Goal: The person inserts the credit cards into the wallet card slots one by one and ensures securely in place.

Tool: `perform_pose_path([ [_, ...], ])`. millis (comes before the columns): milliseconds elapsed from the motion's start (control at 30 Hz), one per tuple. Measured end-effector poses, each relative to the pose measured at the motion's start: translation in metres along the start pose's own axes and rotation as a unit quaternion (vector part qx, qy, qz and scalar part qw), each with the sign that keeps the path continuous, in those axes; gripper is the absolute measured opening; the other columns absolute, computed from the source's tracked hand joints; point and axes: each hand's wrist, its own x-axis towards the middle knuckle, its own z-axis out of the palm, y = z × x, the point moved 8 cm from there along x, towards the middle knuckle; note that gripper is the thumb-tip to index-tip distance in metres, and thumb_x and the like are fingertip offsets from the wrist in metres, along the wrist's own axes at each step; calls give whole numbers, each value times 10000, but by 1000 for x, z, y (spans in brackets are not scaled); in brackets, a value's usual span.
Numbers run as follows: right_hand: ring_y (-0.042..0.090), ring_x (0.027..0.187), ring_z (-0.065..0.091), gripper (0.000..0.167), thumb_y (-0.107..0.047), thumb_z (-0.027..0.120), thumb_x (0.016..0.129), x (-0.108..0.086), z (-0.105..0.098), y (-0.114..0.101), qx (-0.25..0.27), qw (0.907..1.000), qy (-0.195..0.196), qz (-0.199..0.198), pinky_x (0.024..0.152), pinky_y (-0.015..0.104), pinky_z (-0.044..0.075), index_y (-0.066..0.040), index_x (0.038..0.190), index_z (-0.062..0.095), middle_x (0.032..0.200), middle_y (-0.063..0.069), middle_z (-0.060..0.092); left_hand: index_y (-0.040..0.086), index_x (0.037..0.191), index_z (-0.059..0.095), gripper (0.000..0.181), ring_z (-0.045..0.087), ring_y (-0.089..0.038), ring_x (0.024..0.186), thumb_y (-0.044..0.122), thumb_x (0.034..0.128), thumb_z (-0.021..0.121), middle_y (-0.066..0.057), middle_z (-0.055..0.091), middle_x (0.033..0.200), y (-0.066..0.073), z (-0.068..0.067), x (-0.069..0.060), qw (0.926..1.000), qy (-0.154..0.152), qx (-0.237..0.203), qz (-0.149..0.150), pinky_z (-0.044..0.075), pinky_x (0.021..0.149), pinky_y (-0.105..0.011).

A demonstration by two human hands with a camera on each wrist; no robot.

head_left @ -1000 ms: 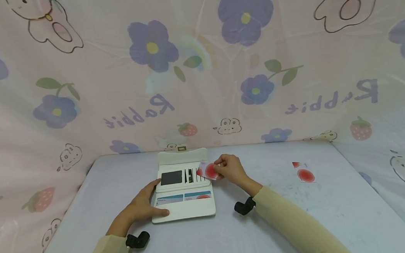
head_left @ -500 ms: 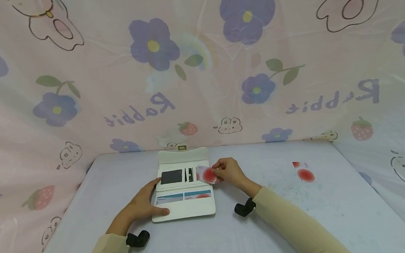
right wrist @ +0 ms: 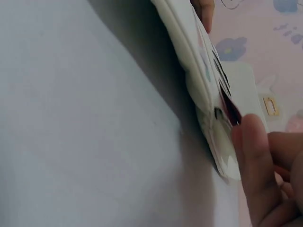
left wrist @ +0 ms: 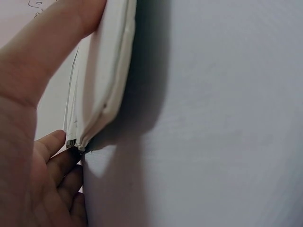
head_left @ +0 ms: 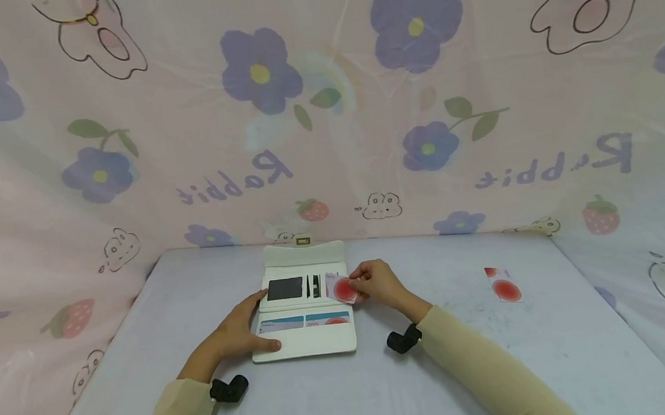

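A white wallet (head_left: 303,345) lies unfolded on the table, with a dark panel (head_left: 285,288) and card slots inside. My left hand (head_left: 240,332) grips its left edge, thumb across the lower part. In the left wrist view the fingers (left wrist: 65,163) curl at the wallet's edge. Between thumb and fingers, my right hand (head_left: 384,284) pinches a white card with a red circle (head_left: 337,288) at the slots on the wallet's right side. From the right wrist view this card (right wrist: 230,108) appears as a dark red sliver, partly in a slot; its depth is hidden.
Another card with a red circle (head_left: 506,287) lies flat on the white table (head_left: 446,378) to the right. Two cards (head_left: 328,319) sit in the wallet's lower pocket. A patterned curtain (head_left: 339,137) hangs directly behind the table's back edge.
The card in my right hand has turned from a tilt to nearly line up with the slots and shifted slightly down. My left hand keeps its grip on the wallet.
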Motion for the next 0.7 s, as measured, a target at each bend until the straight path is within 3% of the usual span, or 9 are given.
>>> perform_pose_path([
  [300, 104, 533, 628, 135, -68, 664, 892, 12, -7, 0, -280, 9990, -354, 14, 533, 226, 530, 16, 994, 692, 681, 66, 652, 117, 1523, 251, 1208, 273, -449, 1420, 534, 572, 870, -214, 294, 1551, 2, -2, 0, 10000, 22, 20, -52, 280, 1104, -648],
  [700, 113, 503, 553, 111, -102, 656, 907, 19, -5, -1, -669, 9974, -262, 50, 498, 229, 462, -66, 1001, 704, 649, 44, 622, 122, 1521, 263, 1206, 284, -431, 1422, 540, 567, 871, -201, 310, 1547, 0, 0, 0, 10000, 31, -22, -74, 281, 1116, -627],
])
